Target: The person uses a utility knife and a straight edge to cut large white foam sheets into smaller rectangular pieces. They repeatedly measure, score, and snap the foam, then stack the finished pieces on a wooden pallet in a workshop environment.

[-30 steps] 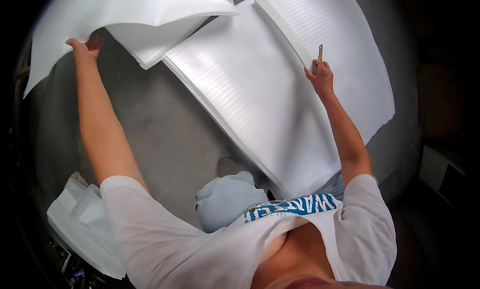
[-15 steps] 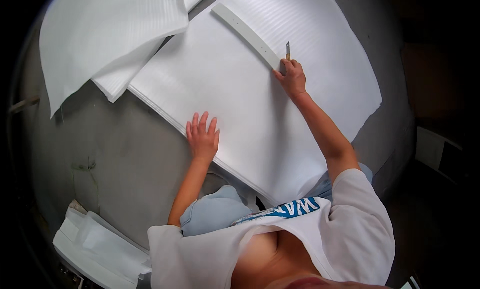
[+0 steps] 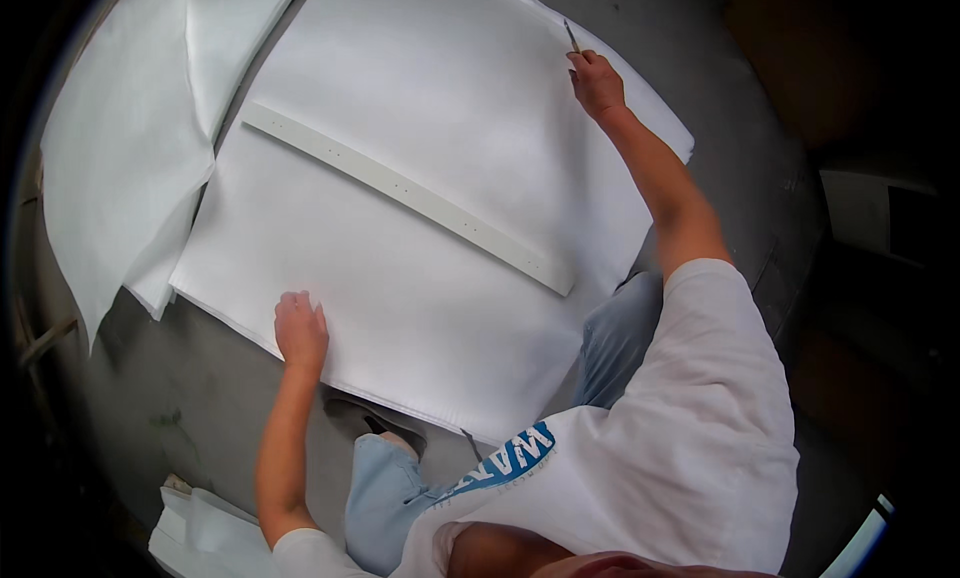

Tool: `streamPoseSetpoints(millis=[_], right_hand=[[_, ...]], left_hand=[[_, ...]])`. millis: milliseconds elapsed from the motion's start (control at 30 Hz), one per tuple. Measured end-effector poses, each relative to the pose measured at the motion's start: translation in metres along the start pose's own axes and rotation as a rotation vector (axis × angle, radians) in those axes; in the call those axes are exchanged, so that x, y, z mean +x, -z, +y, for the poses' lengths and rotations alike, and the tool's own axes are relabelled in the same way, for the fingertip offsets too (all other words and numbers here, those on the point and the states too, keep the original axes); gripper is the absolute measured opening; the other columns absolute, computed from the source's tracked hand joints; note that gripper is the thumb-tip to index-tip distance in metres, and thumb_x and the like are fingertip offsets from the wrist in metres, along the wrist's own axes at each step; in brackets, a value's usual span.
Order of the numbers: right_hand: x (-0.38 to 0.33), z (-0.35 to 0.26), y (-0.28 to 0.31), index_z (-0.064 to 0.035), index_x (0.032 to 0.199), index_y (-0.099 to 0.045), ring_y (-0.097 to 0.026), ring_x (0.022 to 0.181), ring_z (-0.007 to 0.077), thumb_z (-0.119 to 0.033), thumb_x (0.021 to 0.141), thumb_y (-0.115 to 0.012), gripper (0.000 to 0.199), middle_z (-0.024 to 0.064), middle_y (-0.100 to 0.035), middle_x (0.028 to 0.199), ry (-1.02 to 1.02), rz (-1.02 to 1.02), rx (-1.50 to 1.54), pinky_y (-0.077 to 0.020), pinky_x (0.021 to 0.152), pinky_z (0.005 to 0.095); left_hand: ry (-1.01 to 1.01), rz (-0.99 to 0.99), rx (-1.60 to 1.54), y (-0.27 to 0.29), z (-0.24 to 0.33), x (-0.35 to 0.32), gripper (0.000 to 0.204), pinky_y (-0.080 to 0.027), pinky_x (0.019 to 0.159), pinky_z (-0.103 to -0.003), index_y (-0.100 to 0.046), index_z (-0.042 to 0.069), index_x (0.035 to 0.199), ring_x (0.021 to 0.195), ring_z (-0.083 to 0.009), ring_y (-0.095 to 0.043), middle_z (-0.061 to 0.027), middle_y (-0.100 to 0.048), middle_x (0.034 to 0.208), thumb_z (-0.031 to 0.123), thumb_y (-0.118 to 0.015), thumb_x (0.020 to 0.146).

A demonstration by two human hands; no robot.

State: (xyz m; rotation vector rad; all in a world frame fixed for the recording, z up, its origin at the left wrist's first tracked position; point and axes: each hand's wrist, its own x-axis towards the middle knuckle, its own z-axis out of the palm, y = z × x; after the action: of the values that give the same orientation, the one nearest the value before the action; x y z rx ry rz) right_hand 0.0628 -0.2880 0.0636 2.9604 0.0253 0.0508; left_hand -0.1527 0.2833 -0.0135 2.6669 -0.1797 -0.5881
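My right hand [image 3: 598, 84] is closed around a utility knife [image 3: 572, 36], whose thin blade points away from me. It is over the far right part of a stack of large white foam sheets [image 3: 400, 88]. My left hand [image 3: 301, 330] rests at the near left edge of the stack, fingers bent and close together; whatever may be under them is hidden. Between my hands a long, pale grey flat strip [image 3: 405, 191] with small holes lies slantwise on the top sheet, touched by neither hand.
More white foam sheets [image 3: 120, 168] lie bent and overlapping at the left. Folded white sheeting [image 3: 210, 533] is at the lower left. The stack lies on a grey floor [image 3: 225, 418]. A pale boxy object [image 3: 855, 213] stands at the right, and my foot [image 3: 375, 423] is beside the near edge.
My right hand has left the end of the strip and moved farther right with the knife. My left hand's spread fingers have drawn together. The whole view has shifted.
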Motion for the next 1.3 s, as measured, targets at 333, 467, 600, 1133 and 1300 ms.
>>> streamPoseSetpoints(millis=[333,467,600,1133,1300], right_hand=[[0.044,-0.056,-0.007,-0.007,0.096,-0.069,-0.061,0.095,0.0261,-0.052,0.07,-0.078,0.053,0.0068,-0.068,0.092,-0.168,-0.197,0.142,-0.0501,0.085,0.0369],[0.056,-0.076,-0.019,-0.0056,0.083,-0.067,-0.062,0.084,0.0267,-0.043,0.074,-0.078,0.04,0.0077,-0.066,0.078,-0.189,-0.231,0.254,-0.0492,0.078,0.038],[0.062,-0.089,-0.038,-0.004,0.076,-0.061,-0.06,0.076,0.028,-0.033,0.078,-0.077,0.033,0.0088,-0.064,0.074,-0.049,-0.134,0.307,-0.0483,0.071,0.039],[0.244,-0.454,-0.157,0.001,0.081,-0.059,-0.054,0.067,0.0171,-0.022,0.084,-0.072,0.027,0.0095,-0.061,0.074,-0.048,-0.103,0.643,-0.0471,0.068,0.0308],[0.336,-0.592,-0.118,0.0,0.081,-0.058,-0.058,0.068,0.0231,-0.017,0.081,-0.073,0.022,0.0113,-0.061,0.076,0.005,-0.133,0.624,-0.0481,0.068,0.0337]], left_hand=[[0.855,0.359,0.183,-0.056,0.0,0.004,0.06,-0.044,0.088,-0.049,-0.044,0.005,0.128,0.111,-0.0341,-0.052,-0.0125,-0.045,0.132,0.042,-0.065,0.086],[1.405,0.142,-0.051,-0.084,-0.035,-0.026,0.079,-0.045,0.093,-0.049,-0.038,-0.003,0.131,0.116,-0.0399,-0.05,-0.0217,-0.043,0.133,0.056,-0.06,0.084],[1.379,0.111,-0.137,-0.12,-0.094,-0.057,0.085,-0.045,0.096,-0.048,-0.038,-0.009,0.128,0.117,-0.0428,-0.051,-0.0294,-0.045,0.132,0.061,-0.058,0.084],[1.283,0.416,-0.632,-0.047,-0.521,0.023,0.08,-0.047,0.089,-0.043,-0.06,-0.013,0.105,0.103,-0.0395,-0.061,-0.0306,-0.062,0.108,0.063,-0.065,0.078],[1.544,0.137,-0.457,0.069,-0.618,0.054,0.07,-0.047,0.09,-0.046,-0.059,-0.012,0.107,0.105,-0.0422,-0.06,-0.0311,-0.062,0.11,0.054,-0.065,0.083]])
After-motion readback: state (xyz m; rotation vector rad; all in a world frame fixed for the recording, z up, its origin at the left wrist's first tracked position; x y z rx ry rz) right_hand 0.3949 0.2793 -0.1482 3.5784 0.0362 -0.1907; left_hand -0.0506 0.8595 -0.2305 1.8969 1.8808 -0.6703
